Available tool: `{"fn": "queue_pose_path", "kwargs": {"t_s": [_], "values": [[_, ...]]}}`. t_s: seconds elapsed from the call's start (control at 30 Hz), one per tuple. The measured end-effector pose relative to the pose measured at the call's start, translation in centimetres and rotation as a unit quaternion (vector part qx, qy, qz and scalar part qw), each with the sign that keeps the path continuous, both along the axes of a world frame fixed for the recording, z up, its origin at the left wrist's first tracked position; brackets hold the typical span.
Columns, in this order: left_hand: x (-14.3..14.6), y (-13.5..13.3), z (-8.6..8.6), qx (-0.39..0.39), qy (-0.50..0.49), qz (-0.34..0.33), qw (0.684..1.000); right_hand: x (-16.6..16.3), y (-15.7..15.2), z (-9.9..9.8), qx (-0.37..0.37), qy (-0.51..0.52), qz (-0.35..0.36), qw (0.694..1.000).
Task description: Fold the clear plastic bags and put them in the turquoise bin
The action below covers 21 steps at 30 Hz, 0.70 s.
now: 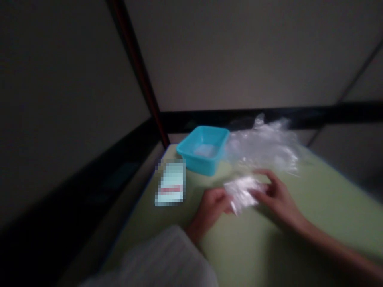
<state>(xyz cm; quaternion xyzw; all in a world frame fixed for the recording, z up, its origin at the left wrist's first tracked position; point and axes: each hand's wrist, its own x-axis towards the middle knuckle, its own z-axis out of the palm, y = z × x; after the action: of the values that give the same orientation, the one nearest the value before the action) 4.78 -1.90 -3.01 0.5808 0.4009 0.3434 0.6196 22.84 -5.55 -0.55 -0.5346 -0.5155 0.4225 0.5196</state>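
A small clear plastic bag (241, 193), shiny and crinkled, is held between my two hands above the table. My left hand (212, 202) pinches its left edge, fingers closed. On the other side my right hand (277, 195) grips the bag between thumb and fingers. Whether anything lies inside the bag is too blurred to tell. Just beyond my hands stands a turquoise plastic basket (197, 164) with something pale and flat on its bottom. A heap of clear plastic bags (263, 145) lies to the right of the basket.
A blurred-out phone-like rectangle (171, 183) lies left of my hands, close to the table's left edge. The yellow-green table (239, 247) reaches a pale wall (239, 56) with a dark band along it. A dark red post (140, 75) rises at the corner.
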Motion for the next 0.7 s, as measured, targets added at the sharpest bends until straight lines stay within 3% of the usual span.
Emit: {"fn": "queue_pose_path", "kwargs": {"t_s": [0.1, 0.23, 0.4, 0.6, 0.7], "values": [[-0.1, 0.4, 0.1, 0.045, 0.014, 0.047, 0.998, 0.2, 0.0, -0.3, -0.011, 0.017, -0.004, 1.0], [-1.1, 1.8, 1.3, 0.121, 0.005, 0.171, 0.978, 0.4, 0.2, -0.7, -0.027, 0.02, 0.001, 0.999], [-3.3, 3.8, 3.3, 0.088, -0.109, 0.29, 0.947, 0.1, 0.0, -0.4, -0.038, 0.017, 0.0, 0.999], [-4.4, 5.4, 4.1, -0.066, -0.262, 0.283, 0.92, -0.1, -0.4, 0.0, -0.046, -0.002, 0.044, 0.998], [-4.2, 5.9, 4.2, -0.089, -0.281, 0.273, 0.916, -0.1, -0.3, -0.3, -0.039, -0.009, 0.061, 0.997]]}}
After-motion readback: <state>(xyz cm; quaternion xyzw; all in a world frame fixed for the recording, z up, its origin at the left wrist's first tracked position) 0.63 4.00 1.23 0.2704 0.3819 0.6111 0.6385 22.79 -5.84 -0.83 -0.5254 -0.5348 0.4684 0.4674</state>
